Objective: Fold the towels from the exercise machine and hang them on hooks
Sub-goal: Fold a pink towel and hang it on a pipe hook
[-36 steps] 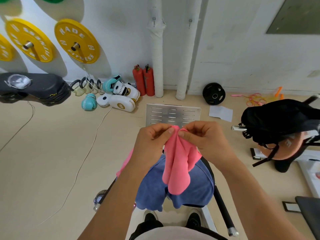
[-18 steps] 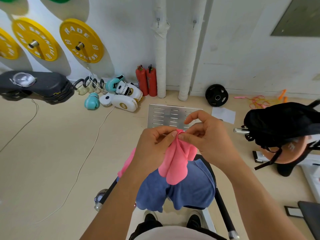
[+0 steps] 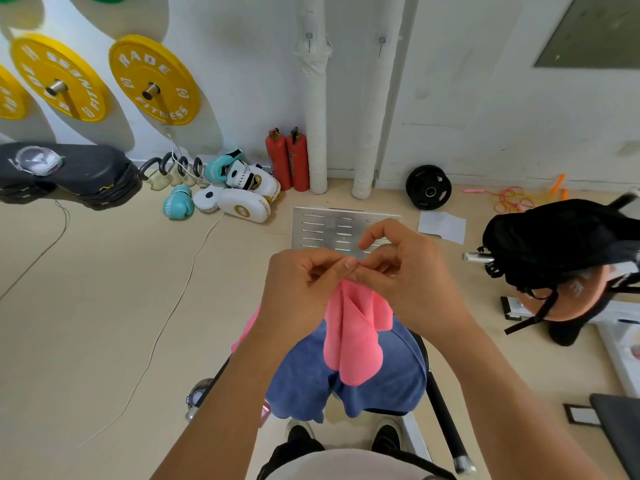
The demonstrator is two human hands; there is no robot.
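Both hands, left hand and right hand, pinch the pink towel at its top, each grip grasping it above the blue towel draped on the machine. Wall hooks sit beyond, fire extinguishers below.

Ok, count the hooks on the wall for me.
2. One hook sits on the wall at the top of the left white pipe, the other hook by the right pipe. Both are bare. More may lie outside the view.

Pink towel hanging folded, pinched at its top.
Blue towel is lying draped over the machine beneath it.
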